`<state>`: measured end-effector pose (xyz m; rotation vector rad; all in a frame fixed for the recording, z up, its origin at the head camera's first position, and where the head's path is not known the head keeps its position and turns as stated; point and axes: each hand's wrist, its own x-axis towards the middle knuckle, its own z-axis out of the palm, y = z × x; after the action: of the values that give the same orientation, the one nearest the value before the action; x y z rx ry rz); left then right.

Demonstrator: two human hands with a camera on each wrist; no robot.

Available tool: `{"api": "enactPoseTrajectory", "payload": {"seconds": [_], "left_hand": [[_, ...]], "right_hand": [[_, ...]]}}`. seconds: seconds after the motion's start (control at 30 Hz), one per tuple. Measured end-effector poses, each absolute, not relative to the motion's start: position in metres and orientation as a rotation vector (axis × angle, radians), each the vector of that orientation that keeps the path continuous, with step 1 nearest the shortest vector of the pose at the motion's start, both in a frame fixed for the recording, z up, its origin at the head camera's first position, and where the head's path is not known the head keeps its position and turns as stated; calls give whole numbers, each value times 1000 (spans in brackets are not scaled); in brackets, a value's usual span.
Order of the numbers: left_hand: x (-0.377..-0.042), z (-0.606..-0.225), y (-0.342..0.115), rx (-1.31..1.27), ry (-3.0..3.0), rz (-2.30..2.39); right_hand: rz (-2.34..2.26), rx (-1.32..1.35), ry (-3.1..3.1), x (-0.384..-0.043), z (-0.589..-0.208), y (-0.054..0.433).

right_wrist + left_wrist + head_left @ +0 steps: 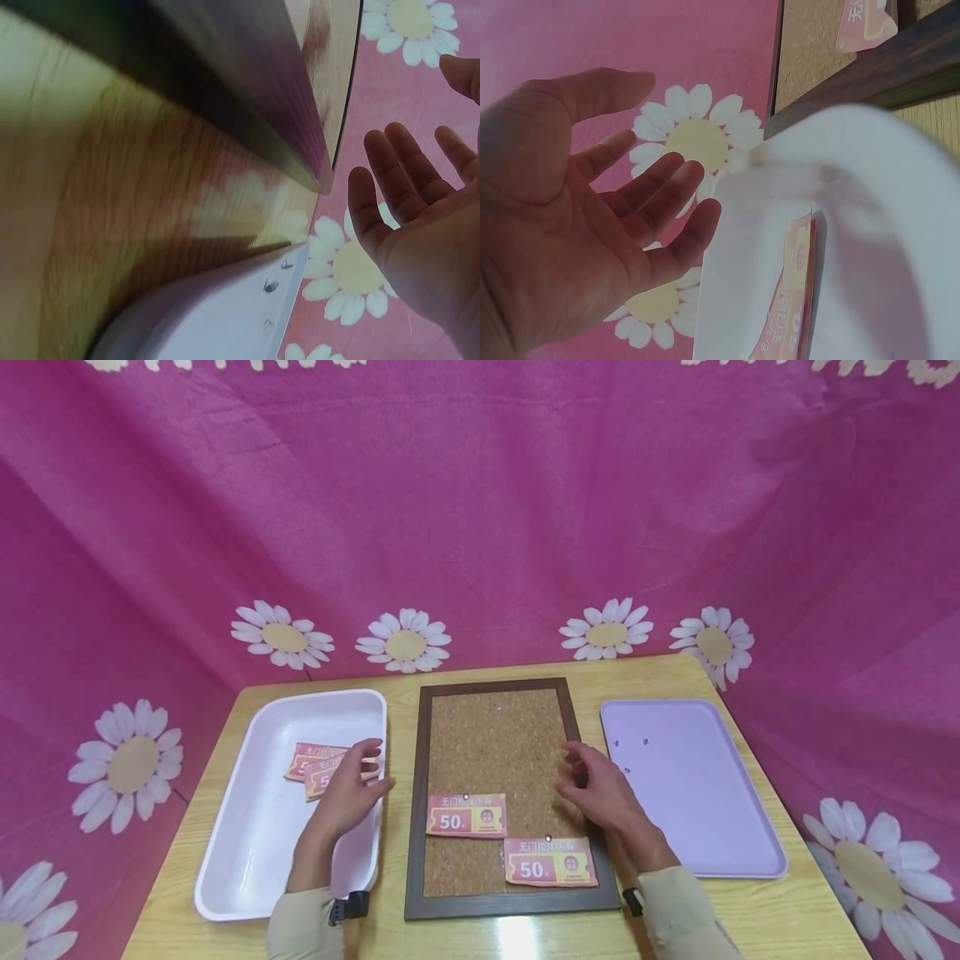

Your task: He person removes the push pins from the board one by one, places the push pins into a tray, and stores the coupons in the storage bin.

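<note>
My left hand (348, 793), fingers loosely bent and holding nothing, hovers over the right side of a white tray (240, 843). Beneath it in the tray lie overlapping pink and yellow paper coupons (318, 783), partly covered by the hand. My right hand (603, 789) is above the right side of a brown-framed cork board (495, 739), its fingers parted with nothing between them. Two coupons are on the board's lower part: one at the left (467, 820) and one lower at the right (551, 867). Each has a small pushpin (548, 838) at its top edge.
A flat purple tray (697, 810) stands right of the board, with several small pins (646, 742) near its upper left. All three lie on a wooden table (585, 672). A pink cloth (480, 510) with daisies hangs behind and at both sides.
</note>
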<state>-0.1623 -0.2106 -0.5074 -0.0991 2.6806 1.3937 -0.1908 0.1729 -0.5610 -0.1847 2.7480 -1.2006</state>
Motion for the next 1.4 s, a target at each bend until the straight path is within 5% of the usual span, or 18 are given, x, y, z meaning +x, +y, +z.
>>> {"api": "enactPoseTrajectory", "payload": {"seconds": [1.4], "left_hand": [[-157,-528,-157,-59,2675,1246]], "right_hand": [[-1204,-393,2718,-183,-562,115]]}}
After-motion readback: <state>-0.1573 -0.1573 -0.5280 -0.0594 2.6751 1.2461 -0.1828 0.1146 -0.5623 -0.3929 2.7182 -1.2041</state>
